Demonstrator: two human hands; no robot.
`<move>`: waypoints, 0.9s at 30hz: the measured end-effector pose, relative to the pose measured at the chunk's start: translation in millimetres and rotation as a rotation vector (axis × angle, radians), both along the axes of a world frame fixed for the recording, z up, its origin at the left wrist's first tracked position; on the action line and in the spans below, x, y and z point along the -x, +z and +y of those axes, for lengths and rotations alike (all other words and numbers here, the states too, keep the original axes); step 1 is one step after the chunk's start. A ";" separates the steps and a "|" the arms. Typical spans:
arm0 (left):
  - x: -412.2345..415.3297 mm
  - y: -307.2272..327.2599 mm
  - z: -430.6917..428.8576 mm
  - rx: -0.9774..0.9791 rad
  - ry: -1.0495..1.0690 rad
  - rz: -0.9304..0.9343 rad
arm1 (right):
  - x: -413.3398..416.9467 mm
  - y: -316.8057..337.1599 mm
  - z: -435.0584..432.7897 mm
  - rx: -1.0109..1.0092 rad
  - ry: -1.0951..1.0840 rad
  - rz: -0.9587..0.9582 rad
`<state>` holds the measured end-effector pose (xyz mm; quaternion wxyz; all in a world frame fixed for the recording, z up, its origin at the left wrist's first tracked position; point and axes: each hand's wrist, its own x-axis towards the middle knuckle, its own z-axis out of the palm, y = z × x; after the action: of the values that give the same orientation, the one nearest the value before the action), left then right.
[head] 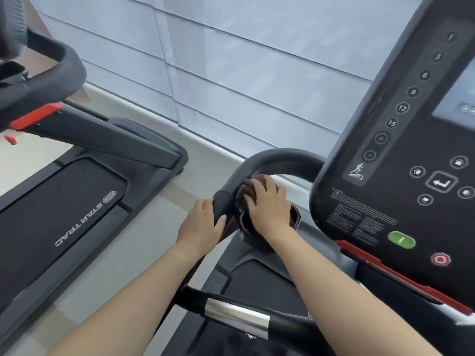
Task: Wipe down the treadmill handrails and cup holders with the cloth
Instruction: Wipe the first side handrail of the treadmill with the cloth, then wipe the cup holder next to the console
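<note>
Two bare hands work near the middle of the frame. The left hand is wrapped around the black curved handrail, thumb across the front of the bar and fingers closed behind it. The right hand lies just beside it, palm down with fingers slightly spread, pressing one dark brown cloth into the cup holder; only one cup holder shows, its rim peeking out at the wrist's right. The cloth bunches out above the fingertips and touches the inside of the handrail's bend.

One console fills the right side of the frame, with a column of round number buttons, one green button and one red button low on its face. One lower grip bar with a silver band crosses the bottom centre under the forearms. A second treadmill, marked STAR TRAC, takes up the left of the frame, well apart across a strip of pale floor.
</note>
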<state>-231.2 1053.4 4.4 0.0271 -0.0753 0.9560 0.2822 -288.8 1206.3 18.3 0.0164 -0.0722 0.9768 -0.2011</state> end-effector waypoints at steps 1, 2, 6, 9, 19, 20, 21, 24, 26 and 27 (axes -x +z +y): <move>6.0 -0.6 3.3 -0.005 0.012 0.002 | 2.4 -1.2 0.0 -0.006 0.011 -0.004; 11.6 -1.4 6.0 -0.007 0.019 0.007 | 4.6 -1.9 0.9 -0.011 0.023 -0.005; 26.4 -6.1 12.8 0.039 -0.011 0.028 | 1.3 -2.9 5.5 -0.031 0.065 -0.001; 27.3 -11.2 16.5 0.129 -0.018 0.026 | -4.7 -7.1 6.6 -0.064 0.099 0.031; 29.6 -13.7 16.2 0.148 -0.041 0.026 | 2.8 7.6 6.8 -0.067 0.005 -0.069; 29.9 -13.8 15.9 0.142 -0.044 0.024 | -1.4 12.2 9.6 -0.063 -0.003 -0.066; 29.9 -14.2 15.2 0.134 -0.044 0.023 | -6.0 17.2 12.1 -0.060 -0.014 -0.055; 30.8 -17.6 13.8 0.126 -0.047 0.029 | -17.8 29.4 18.9 -0.103 -0.049 0.044; 31.3 -18.9 13.5 0.120 -0.050 0.025 | -23.0 30.2 24.4 -0.159 -0.089 0.088; 31.3 -19.5 13.2 0.120 -0.053 0.025 | -25.1 28.3 27.0 -0.184 -0.108 0.071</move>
<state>-262.5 1066.6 -15.0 0.0182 -0.0480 0.9731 0.2246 -263.7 1233.3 46.6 -0.0226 -0.0245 0.9936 -0.1082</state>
